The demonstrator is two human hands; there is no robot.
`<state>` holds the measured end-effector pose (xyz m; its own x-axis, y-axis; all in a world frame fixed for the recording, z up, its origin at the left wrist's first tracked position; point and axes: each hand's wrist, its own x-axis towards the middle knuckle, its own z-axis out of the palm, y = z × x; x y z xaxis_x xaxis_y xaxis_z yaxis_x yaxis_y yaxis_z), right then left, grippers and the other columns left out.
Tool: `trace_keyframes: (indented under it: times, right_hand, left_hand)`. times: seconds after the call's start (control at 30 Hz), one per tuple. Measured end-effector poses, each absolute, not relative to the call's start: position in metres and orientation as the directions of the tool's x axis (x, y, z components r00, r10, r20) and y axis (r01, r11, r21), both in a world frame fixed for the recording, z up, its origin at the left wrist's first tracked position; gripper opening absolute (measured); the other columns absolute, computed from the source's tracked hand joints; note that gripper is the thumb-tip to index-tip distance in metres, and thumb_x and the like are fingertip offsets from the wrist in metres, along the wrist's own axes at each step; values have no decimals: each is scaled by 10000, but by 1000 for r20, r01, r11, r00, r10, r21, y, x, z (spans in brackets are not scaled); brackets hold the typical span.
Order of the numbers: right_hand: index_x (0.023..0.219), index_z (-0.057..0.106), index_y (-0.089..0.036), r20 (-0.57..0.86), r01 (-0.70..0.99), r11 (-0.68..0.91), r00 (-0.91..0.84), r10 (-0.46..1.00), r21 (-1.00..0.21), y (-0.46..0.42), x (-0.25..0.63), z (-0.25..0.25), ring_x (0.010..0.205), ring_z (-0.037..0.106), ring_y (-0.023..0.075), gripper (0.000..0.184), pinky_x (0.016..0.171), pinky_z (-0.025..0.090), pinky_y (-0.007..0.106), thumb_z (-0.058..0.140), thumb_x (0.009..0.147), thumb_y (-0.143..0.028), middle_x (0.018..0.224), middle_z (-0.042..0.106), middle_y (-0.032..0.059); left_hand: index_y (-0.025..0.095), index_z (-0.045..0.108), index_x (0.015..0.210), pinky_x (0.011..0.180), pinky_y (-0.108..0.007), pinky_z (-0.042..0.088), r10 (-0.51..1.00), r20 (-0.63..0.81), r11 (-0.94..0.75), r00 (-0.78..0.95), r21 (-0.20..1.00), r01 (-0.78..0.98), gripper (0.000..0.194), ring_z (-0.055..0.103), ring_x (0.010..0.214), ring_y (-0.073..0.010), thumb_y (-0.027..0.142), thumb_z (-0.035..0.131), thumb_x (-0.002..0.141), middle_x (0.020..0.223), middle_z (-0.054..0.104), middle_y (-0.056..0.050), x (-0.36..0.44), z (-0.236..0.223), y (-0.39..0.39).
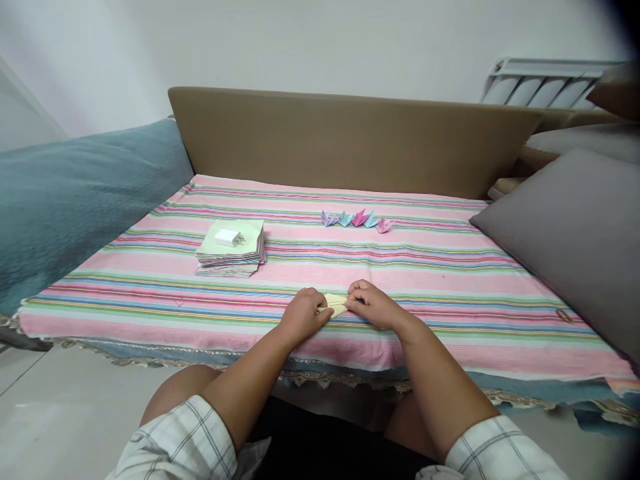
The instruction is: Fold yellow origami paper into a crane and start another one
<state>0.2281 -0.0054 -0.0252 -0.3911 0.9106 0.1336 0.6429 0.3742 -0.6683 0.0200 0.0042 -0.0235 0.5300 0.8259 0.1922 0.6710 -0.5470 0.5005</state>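
A small pale yellow piece of folded paper (336, 303) lies on the striped cloth close to its front edge, between my two hands. My left hand (306, 312) is closed on its left end, thumb on the near side. On the right end, the fingertips of my right hand (373, 305) pinch the paper. Part of the paper is hidden under my fingers. Farther back stands a row of several small folded-paper cranes (359, 218) in purple, blue and pink. To the left is a stack of square paper sheets (250, 248), a pale green one on top.
A white plug adapter (228, 237) rests on the stack. The striped cloth (150, 293) covers the sofa seat. A brown backrest panel (350, 140) rises behind, a blue armrest (90, 193) at left, a grey cushion (575, 233) at right. A small brown loop (564, 315) lies near the cushion.
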Motion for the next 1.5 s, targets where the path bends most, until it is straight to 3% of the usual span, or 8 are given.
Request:
trace_keyframes:
  times: [0.8,0.93,1.0,1.13,1.27,1.5]
  right_hand:
    - [650,602,-191,202,748,353,-289,936,-562,-5,220,-33,886,519,186,97,792,407,307,632,729,-239,884,568,44]
    - [762,615,-204,363,764,410,-246,899,-499,-15,213,-24,901,514,202,49,802,392,329,641,726,-225,930,588,50]
    - [781,624,-216,414,745,518,-350,840,-422,-22,208,-20,892,519,197,37,812,378,337,587,784,-212,917,613,44]
    - [896,640,-224,376,663,659,-545,750,-354,-30,201,-23,871,543,187,152,789,395,329,490,874,-224,890,644,48]
    - [949,640,-217,372,662,652,-537,757,-370,-27,202,-35,888,558,191,149,792,420,333,520,859,-213,932,653,54]
    - [958,650,-225,363,671,590,-466,807,-449,-24,205,-40,907,588,191,153,796,458,329,540,852,-237,954,670,50]
  left_hand:
    - [192,499,685,681,-295,372,827,268,-559,494,493,667,100,466,726,-171,208,579,741,700,517,-2,20,-32,0]
    - [191,498,687,696,-296,380,828,274,-557,489,502,661,105,467,721,-167,208,583,748,701,518,0,20,-33,0]
    - [190,506,692,711,-299,387,823,276,-564,496,505,653,98,471,722,-165,205,580,755,701,519,0,19,-34,1]
    - [187,568,761,757,-303,403,787,280,-603,550,536,590,20,498,794,-168,171,560,770,758,540,-10,13,-33,2]
    - [215,644,830,785,-285,429,750,249,-615,613,604,507,101,517,896,-164,195,635,731,890,520,-17,5,-31,4]
    - [241,702,860,790,-277,453,750,263,-624,608,586,517,162,541,926,-167,167,654,725,863,513,-18,1,-36,9]
